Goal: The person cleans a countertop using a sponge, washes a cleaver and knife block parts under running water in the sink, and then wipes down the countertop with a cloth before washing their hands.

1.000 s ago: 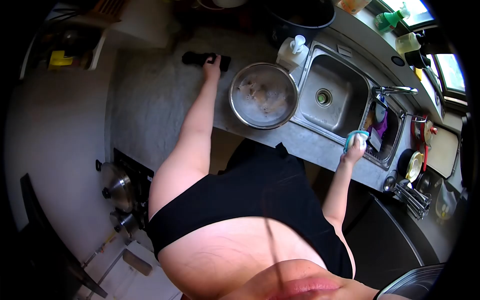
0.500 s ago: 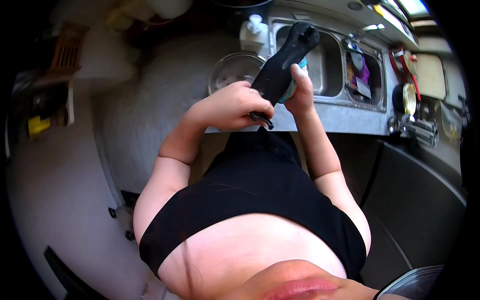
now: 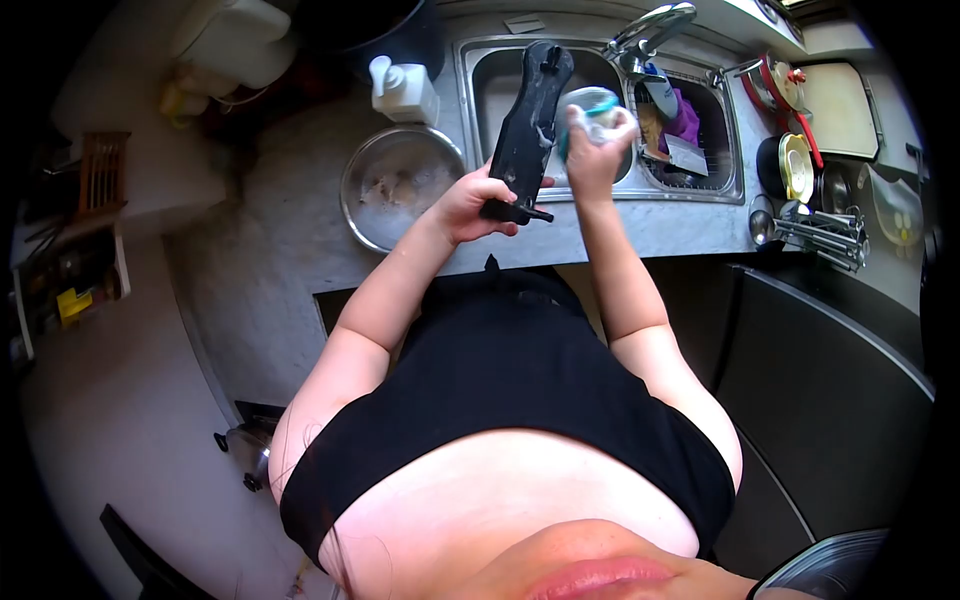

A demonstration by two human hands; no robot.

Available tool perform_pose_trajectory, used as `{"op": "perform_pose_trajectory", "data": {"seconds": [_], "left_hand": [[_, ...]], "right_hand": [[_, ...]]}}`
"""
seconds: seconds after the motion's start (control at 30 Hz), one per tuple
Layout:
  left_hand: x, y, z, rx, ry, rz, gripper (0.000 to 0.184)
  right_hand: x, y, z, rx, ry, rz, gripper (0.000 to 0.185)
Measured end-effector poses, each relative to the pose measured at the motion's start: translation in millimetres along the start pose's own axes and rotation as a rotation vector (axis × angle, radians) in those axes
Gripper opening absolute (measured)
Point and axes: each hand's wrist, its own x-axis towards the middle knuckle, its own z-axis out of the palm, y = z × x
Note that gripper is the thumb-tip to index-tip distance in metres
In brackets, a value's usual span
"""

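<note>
My left hand (image 3: 472, 207) is closed round the lower end of a long black plastic part (image 3: 523, 145), thumb on top. The part stands tilted over the front of the left sink basin (image 3: 495, 85), with white suds on its face and a thin hooked piece at the bottom. Just to its right, my right hand (image 3: 596, 160) grips a teal and white scrubbing cloth or sponge (image 3: 590, 103), foamy and slightly blurred. The scrubber is a little apart from the black part.
A metal bowl (image 3: 362, 215) of cloudy water and a white pump bottle (image 3: 405, 95) stand left of the sink. Behind is a chrome faucet (image 3: 655, 25). The right basin holds a purple cloth (image 3: 682, 122). Pans (image 3: 795, 165) and utensils (image 3: 825, 235) lie to the right.
My right hand has come off the black part with the scrubber. The black part has turned more upright, and my left hand has rolled thumb-up. The view has shifted.
</note>
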Motion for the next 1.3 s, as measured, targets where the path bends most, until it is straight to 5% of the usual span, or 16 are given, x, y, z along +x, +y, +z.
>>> {"op": "perform_pose_trajectory", "data": {"seconds": [0.03,0.13,0.17,0.3,0.5,0.57,0.67,0.77,0.8,0.93,1.03,1.1,1.23,1.3], "left_hand": [[8.5,-0.8,4.9,0.02,0.015,-0.014,0.063],[35.2,-4.4,21.2,0.115,0.071,-0.05,0.06],[44.1,-6.3,24.5,0.156,0.091,-0.065,0.059],[70.9,-9.6,16.2,0.09,0.144,-0.056,0.05],[90.8,-15.7,38.0,-0.009,0.163,-0.067,0.048],[96.5,-14.5,28.8,-0.063,0.29,-0.104,0.049],[100.8,-19.3,27.9,0.011,0.171,-0.03,0.051],[105.3,-14.5,39.5,0.009,0.129,-0.072,0.052],[109.0,-16.4,36.3,-0.006,0.147,-0.063,0.052],[115.6,-18.0,26.3,-0.011,0.205,-0.066,0.05],[110.0,-25.3,35.2,0.002,0.182,-0.099,0.048],[113.7,-24.7,38.3,0.011,0.197,-0.115,0.048],[109.4,-26.2,32.6,0.009,0.229,-0.123,0.05],[105.2,-28.5,49.2,0.011,0.196,-0.122,0.049]], "right_hand": [[13.2,6.3,-11.1,-0.061,0.072,-0.099,0.063],[51.6,-14.1,-34.8,-0.418,-0.351,-0.702,0.052],[55.1,-11.0,-38.2,-0.476,-0.646,-0.528,0.054],[64.9,7.2,-60.7,-0.428,-0.941,-0.693,0.042],[105.3,35.3,-64.2,-0.438,-0.66,-0.463,0.027],[78.8,21.0,-66.7,-0.257,-0.789,-0.597,0.035],[100.7,30.8,-75.4,-0.313,-0.829,-0.675,0.04],[144.5,50.9,-77.2,-0.325,-0.646,-0.419,0.031],[135.6,51.1,-72.1,-0.358,-0.583,-0.487,0.031],[104.1,36.6,-76.3,-0.3,-0.864,-0.616,0.03],[145.8,65.0,-74.2,-0.243,-0.666,-0.393,0.028],[125.4,52.4,-69.7,-0.281,-0.606,-0.431,0.029],[107.4,34.6,-76.1,-0.194,-0.932,-0.615,0.034],[138.6,59.9,-74.3,-0.353,-0.688,-0.605,0.032]]}}
